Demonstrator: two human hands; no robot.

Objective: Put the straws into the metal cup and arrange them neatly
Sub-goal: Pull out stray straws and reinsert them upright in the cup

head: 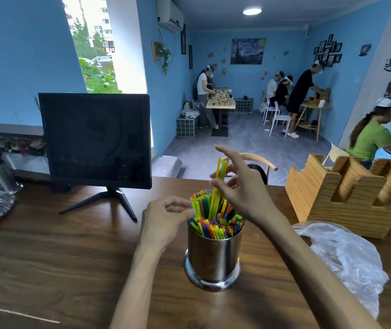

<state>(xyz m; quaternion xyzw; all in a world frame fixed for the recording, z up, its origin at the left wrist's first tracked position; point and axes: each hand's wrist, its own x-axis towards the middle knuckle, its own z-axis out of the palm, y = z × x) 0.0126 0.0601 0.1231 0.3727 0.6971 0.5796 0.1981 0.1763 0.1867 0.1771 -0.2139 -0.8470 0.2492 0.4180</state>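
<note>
Cup: the shiny cylindrical metal cup is stood on the dark wooden tabletop, packed with multicoloured plastic straws.
Right hand: two raised yellow-green straws are apparently pinched, remaining fingers spread.
Left hand: curled at the rim; a grip cannot be told.
Risk: neighbouring straws may be dragged out.
Surroundings: crumpled clear plastic bag, wooden slotted holder, black monitor.
</note>
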